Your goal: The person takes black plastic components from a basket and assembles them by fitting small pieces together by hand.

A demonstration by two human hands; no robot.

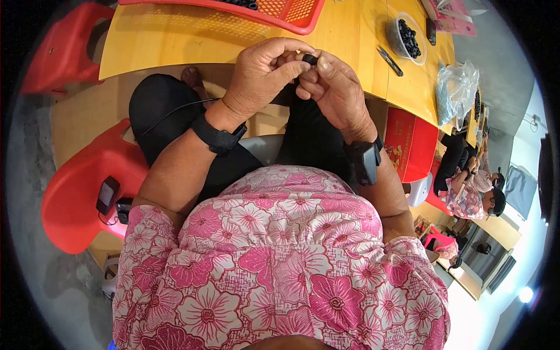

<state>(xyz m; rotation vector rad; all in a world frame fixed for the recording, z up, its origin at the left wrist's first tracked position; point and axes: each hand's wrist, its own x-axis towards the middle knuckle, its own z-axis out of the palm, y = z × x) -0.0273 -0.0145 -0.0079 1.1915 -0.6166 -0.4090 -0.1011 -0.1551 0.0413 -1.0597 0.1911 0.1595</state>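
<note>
The black piece (310, 60) was at the grip itself, small and dark, between the fingertips of both hands and nearer the body than the basket. The left hand (256, 76) was clamped on it from the left, thumb below and forefinger above; the right hand (343, 93) was clamped on it from the other side, its thumb pressed close. Which fingertips bore most of the load could not be told, since the fingers covered much of the piece.

Beyond the grip and a little to its left lay the red basket (303, 26), on the yellow table (175, 46). To the right of the grip and farther off stood the tub (392, 44) of black rings (408, 39), with a slim dark tool (389, 60) between. The bag (458, 93) was farther right again. Below the grip came the lap, in black trousers (166, 114).

For so small a piece, good handling probably called for one hand to hold it steady while the other did the turning or pressing, with light, even pressure from the pads. Squeezing hard from both sides could have made it slip out. Because the grip was held short of the table edge, a dropped piece might have fallen toward the lap or floor; working over the tabletop would likely have been safer, and a thumb drawn slightly back would have shown more of the piece.
</note>
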